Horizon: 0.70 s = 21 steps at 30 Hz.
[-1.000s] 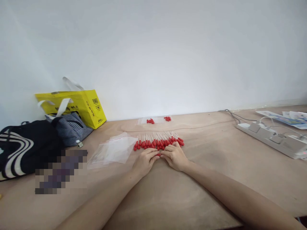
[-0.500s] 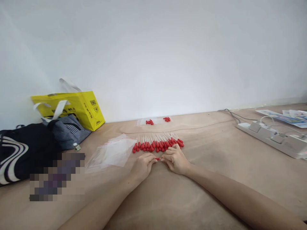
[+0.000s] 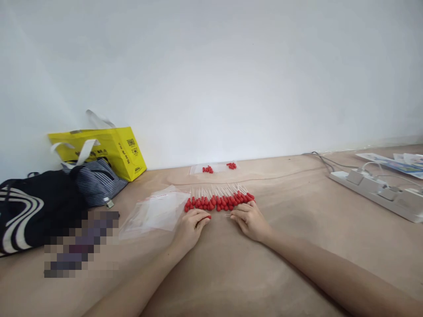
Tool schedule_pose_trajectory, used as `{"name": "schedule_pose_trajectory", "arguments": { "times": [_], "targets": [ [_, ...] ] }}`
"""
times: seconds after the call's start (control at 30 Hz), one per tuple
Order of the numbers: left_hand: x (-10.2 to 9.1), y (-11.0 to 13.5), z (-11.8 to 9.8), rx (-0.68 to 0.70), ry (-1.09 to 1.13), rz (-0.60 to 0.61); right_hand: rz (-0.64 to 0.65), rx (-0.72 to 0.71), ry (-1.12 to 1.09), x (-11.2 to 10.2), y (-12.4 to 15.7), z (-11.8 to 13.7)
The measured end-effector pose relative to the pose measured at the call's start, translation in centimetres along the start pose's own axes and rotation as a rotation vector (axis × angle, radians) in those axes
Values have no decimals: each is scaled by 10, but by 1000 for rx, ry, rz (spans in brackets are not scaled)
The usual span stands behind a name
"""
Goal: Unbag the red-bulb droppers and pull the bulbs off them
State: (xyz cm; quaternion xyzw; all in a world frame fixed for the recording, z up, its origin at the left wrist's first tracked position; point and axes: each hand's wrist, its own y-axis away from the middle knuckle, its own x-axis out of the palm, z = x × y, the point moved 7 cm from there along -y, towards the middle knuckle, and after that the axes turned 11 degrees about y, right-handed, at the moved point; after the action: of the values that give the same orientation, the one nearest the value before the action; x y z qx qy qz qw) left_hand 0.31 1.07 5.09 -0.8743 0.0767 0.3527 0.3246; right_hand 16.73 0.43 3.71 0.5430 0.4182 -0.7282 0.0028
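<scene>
1. Left hand (image 3: 191, 228), pinching one red bulb (image 3: 209, 216).
2. Right hand (image 3: 250, 222), pinching one thin clear tube (image 3: 228, 215), end toward 9 o'clock.
3. Red-bulbed droppers (image 3: 212, 203), row, 12 o'clock from hands.
4. Clear bags (image 3: 160, 209), 10 o'clock from left hand.

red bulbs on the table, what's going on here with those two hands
A person's left hand has a small red piece in its grip, while the right hand holds a thin, pale stick; the two pieces are apart. Just beyond lies a row of red-bulbed sticks, bulbs toward the person. Clear plastic bags lie to the left, and more red pieces lie farther back.
</scene>
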Motion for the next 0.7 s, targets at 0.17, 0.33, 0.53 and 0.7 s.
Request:
{"name": "schedule_pose_trajectory", "arguments": {
  "times": [0.17,0.33,0.53,0.7],
  "targets": [
    [-5,4,9,-59,-83,-68,66,46,-54,6,5,1],
    [-6,7,16,-142,-104,-75,65,76,-143,8,5,2],
    [-13,9,14,-175,-92,-135,30,135,-161,11,1,12],
    [-14,7,14,-186,-175,-120,161,176,-154,14,-1,30]
  ]
}}
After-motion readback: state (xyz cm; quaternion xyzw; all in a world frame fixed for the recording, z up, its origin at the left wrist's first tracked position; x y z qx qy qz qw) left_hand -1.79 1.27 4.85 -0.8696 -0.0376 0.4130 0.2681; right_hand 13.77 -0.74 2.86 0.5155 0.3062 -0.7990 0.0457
